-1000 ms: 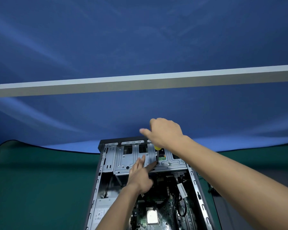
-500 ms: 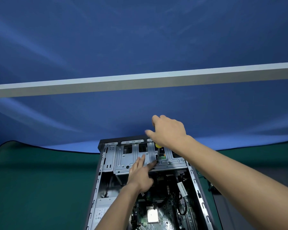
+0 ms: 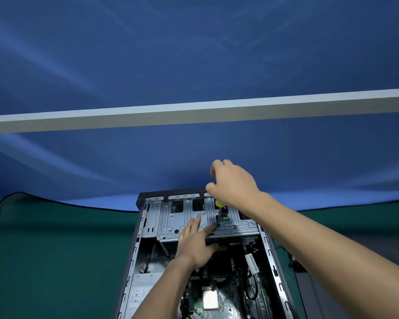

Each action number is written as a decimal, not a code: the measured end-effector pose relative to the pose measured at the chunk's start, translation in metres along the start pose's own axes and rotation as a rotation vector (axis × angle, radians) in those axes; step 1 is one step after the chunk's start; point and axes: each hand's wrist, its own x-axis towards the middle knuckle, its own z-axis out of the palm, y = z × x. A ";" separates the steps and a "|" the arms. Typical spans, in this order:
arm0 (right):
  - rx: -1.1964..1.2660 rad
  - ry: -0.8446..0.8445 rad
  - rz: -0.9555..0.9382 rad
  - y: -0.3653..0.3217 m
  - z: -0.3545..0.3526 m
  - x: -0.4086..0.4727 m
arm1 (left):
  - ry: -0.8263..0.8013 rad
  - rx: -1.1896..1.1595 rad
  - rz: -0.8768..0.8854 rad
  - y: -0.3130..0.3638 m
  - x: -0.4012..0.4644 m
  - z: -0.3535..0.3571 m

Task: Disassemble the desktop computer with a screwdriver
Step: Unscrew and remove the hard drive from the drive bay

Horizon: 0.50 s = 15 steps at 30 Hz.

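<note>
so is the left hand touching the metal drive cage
Touching: in the head view the left hand lies flat on the metal drive cage, fingers straight beside the screwdriver tip.

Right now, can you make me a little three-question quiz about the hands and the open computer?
1. True or false: the right hand holds a screwdriver with a yellow handle.
2. What does the left hand rest on? A) the metal drive cage B) the green cloth C) the grey bar
3. Fill in: the screwdriver's tip meets a screw on the drive ____.

Key: 1 true; 2 A; 3 cage.
</note>
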 end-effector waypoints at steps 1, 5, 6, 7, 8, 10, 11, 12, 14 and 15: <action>0.004 -0.022 0.012 0.000 -0.001 0.000 | 0.008 -0.004 -0.002 0.000 0.000 0.001; 0.000 0.018 0.021 0.001 -0.002 -0.001 | 0.029 -0.025 -0.020 0.000 0.001 0.003; 0.002 0.015 0.012 0.002 -0.001 -0.001 | 0.044 -0.040 -0.027 0.001 0.001 0.003; 0.005 0.000 0.007 0.002 0.000 -0.002 | 0.067 -0.055 -0.032 0.002 0.000 0.004; 0.004 -0.012 0.002 0.002 0.000 -0.003 | 0.096 -0.065 -0.035 0.003 0.000 0.006; -0.024 0.003 0.002 0.003 0.000 -0.004 | 0.151 -0.061 -0.034 0.004 -0.003 0.010; -0.046 0.027 0.009 0.004 0.000 -0.005 | 0.171 -0.060 -0.032 0.005 -0.003 0.011; -0.069 0.047 0.015 0.006 0.000 -0.005 | 0.185 -0.062 -0.034 0.006 -0.004 0.012; -0.083 0.064 0.010 0.008 0.000 -0.004 | 0.204 -0.077 -0.045 0.008 -0.004 0.011; -0.063 0.056 0.009 0.009 0.000 -0.005 | 0.215 -0.087 -0.052 0.010 -0.004 0.010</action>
